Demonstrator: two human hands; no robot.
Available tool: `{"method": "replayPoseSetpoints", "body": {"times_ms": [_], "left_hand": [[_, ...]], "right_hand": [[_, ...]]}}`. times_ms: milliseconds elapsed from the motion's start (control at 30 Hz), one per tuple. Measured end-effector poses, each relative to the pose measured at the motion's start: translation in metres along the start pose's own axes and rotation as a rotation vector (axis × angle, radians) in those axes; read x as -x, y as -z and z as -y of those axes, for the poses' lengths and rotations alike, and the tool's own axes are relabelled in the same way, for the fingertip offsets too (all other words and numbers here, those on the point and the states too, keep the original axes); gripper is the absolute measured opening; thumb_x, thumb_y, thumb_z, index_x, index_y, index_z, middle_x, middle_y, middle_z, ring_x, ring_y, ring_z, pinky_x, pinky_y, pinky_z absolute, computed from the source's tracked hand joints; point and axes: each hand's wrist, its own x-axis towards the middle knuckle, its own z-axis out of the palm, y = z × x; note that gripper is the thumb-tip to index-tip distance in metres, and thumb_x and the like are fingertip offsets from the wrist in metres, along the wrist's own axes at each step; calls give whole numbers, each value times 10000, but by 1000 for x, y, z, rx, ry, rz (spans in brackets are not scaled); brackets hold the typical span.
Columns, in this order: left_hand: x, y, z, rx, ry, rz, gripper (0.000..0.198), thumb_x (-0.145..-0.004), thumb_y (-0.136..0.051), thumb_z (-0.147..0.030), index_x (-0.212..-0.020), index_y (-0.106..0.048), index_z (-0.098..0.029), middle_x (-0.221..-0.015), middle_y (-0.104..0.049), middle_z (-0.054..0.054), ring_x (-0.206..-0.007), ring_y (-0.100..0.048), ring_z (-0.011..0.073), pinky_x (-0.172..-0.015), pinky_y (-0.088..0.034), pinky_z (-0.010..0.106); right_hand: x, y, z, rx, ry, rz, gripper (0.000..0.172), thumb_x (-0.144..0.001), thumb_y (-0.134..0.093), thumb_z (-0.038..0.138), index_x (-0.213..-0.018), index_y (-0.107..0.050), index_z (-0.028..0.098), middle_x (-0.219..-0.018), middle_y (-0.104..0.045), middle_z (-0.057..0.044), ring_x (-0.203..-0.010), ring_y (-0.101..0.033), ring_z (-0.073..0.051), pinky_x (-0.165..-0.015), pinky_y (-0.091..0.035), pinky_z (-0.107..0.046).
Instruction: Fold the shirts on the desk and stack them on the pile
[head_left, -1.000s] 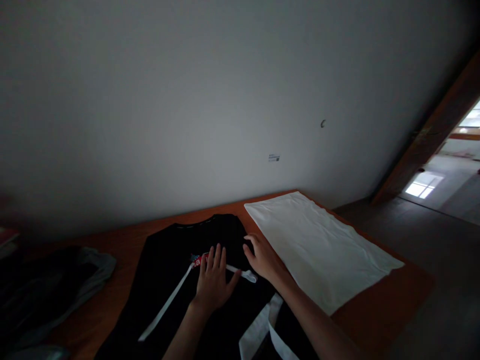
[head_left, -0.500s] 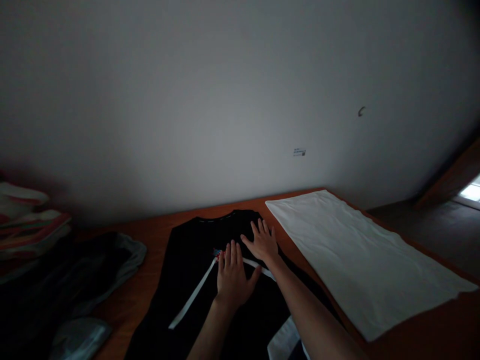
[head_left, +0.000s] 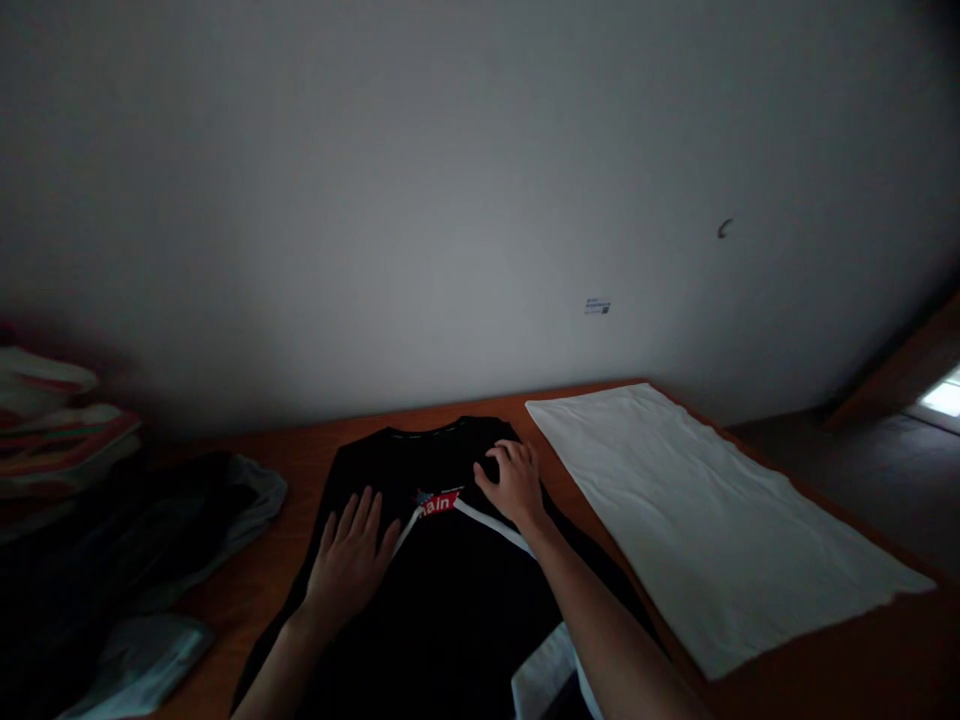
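Note:
A black long-sleeved top (head_left: pixel 427 600) lies spread on the wooden table, its neckline toward the wall. On its chest are a red printed logo (head_left: pixel 439 503) and white stripes slanting down to both sides. My left hand (head_left: pixel 351 555) rests flat on the left part of the chest, fingers stretched, partly over the left stripe. My right hand (head_left: pixel 514 485) is at the upper right near the shoulder, its fingers bent and apart, with nothing seen in them. Beneath my right forearm a white and dark patch of cloth (head_left: pixel 546 672) shows.
A white cloth (head_left: pixel 712 520) lies flat on the table (head_left: pixel 240 575) to the right. Dark and grey clothes (head_left: pixel 247 510) are heaped at the left, below a stack of striped fabric (head_left: pixel 67 440). The wall (head_left: pixel 450 200) stands right behind the table.
My left hand has moved left from the middle of the chest, uncovering the red logo. My right hand has stayed near the shoulder, and its fingers have curled.

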Motion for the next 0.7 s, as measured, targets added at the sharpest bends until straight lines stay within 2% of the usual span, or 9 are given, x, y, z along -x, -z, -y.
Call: {"method": "replayPoseSetpoints", "body": {"times_ms": [67,133,300,367,433,533,600,700], "left_hand": [[8,0,1,-43,0,9,435,-977,-381,-378,-1273,-655,-216,-1495,-548,164,-1433,-429,392,-1122,-360,655],[10,2,1,-52,-24,23,416,-973,-387,-340,-1259,-671,-238,-1504,-541,149,-1432,-429,394,-1118,-357,663],[6,0,7,-47,-54,38,387,-958,-440,-306,-1266,-672,-284,-1493,-561,109,-1431,-436,376,-1116,-364,659],[6,-3,8,-60,-29,24,386,-963,-445,-336,-1264,-674,-254,-1478,-572,132,-1422,-447,378,-1114,-373,646],[6,-4,9,-75,-39,13,378,-968,-439,-331,-1239,-689,-248,-1477,-569,143,-1418,-450,386,-1106,-379,648],[7,-4,10,-105,-116,2,373,-960,-431,-254,-1213,-703,-283,-1500,-544,131,-1427,-434,396,-1089,-384,659],[7,-4,11,-128,-135,0,391,-954,-423,-215,-1215,-705,-291,-1508,-536,130,-1430,-428,400,-1088,-380,657],[2,-5,13,-106,-119,23,399,-948,-422,-204,-1218,-702,-290,-1509,-540,120,-1435,-423,396,-1098,-368,659]], "right_hand": [[0,3,1,-34,84,-8,209,-950,-562,366,-919,-688,203,-1015,-684,-87,-1038,-607,-248,-996,-391,-396],[-1,4,3,-37,117,33,227,-967,-535,308,-821,-671,200,-859,-680,-65,-895,-631,-221,-873,-420,-342],[7,18,12,-59,188,132,210,-953,-567,224,-770,-671,215,-735,-706,-14,-757,-658,-177,-771,-414,-290],[20,30,16,-85,227,162,150,-945,-594,235,-833,-694,230,-816,-740,-6,-822,-675,-173,-796,-430,-284],[36,39,18,-111,251,178,138,-959,-590,272,-1018,-713,249,-1051,-757,-32,-1022,-671,-193,-911,-443,-313],[58,43,16,-79,228,213,386,-987,-559,400,-1349,-603,273,-1453,-581,-99,-1366,-496,-278,-1129,-340,-484],[66,40,14,-29,198,262,500,-999,-516,482,-1455,-515,276,-1557,-459,-121,-1455,-385,-320,-1177,-249,-586],[67,33,13,-7,183,320,557,-1010,-471,525,-1504,-457,269,-1592,-396,-129,-1482,-337,-335,-1188,-207,-629]]}}
